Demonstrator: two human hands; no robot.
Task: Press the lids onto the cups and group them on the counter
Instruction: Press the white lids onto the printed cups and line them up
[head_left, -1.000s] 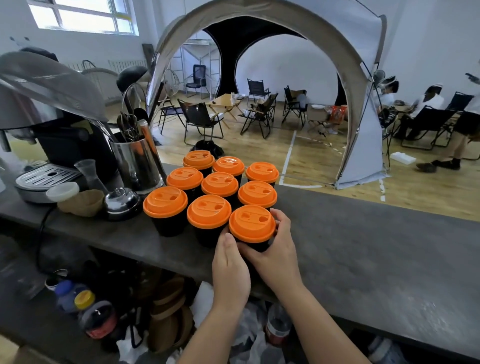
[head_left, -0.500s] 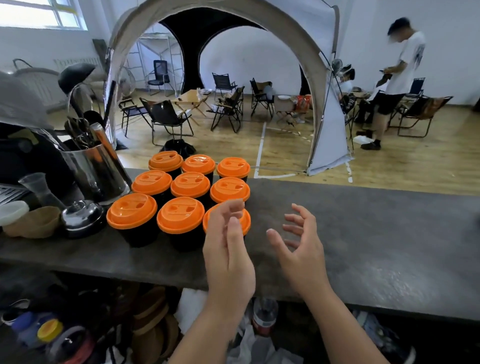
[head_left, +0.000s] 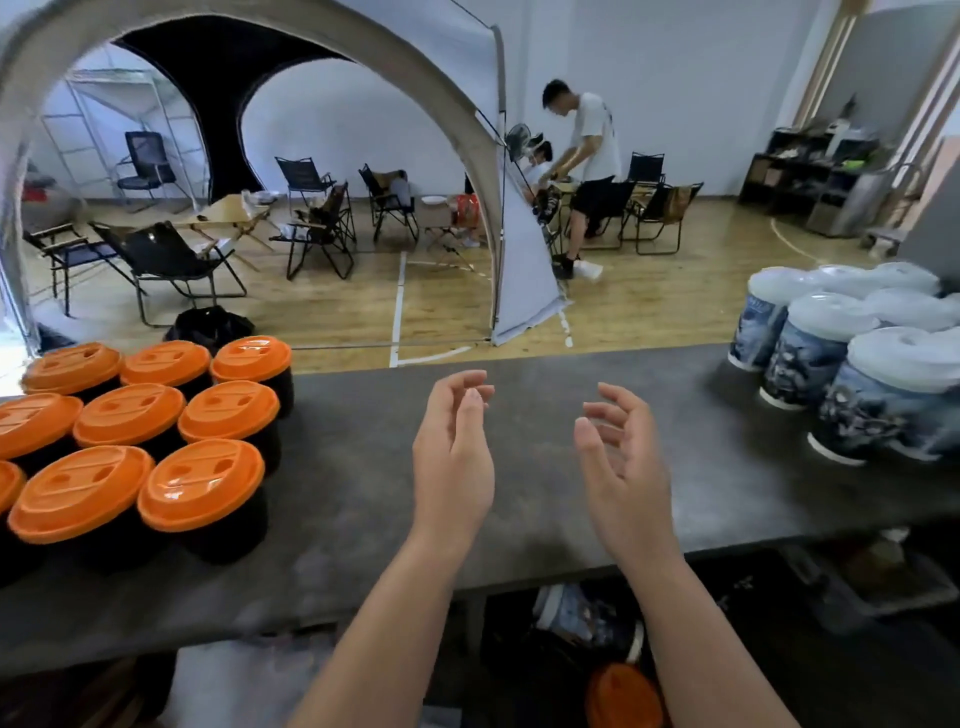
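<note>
Worktop (head_left: 519, 519): dark grey slab, its near edge running across the lower view, its far edge bordering a wooden floor.

Orange-lidded black cups (head_left: 156, 431): packed cluster at the left end of the worktop, lids on, rims touching or just beside one another; the nearest row stands close to the near edge, and the cluster runs out of view at the left.

White-lidded blue patterned cups (head_left: 852, 364): second cluster at the right end, near the far edge, blurred.

Left hand (head_left: 452, 452) and right hand (head_left: 618, 467): raised over the bare middle stretch between the clusters, palms facing each other, fingers loosely curved and holding nothing, well apart from both groups.
</note>
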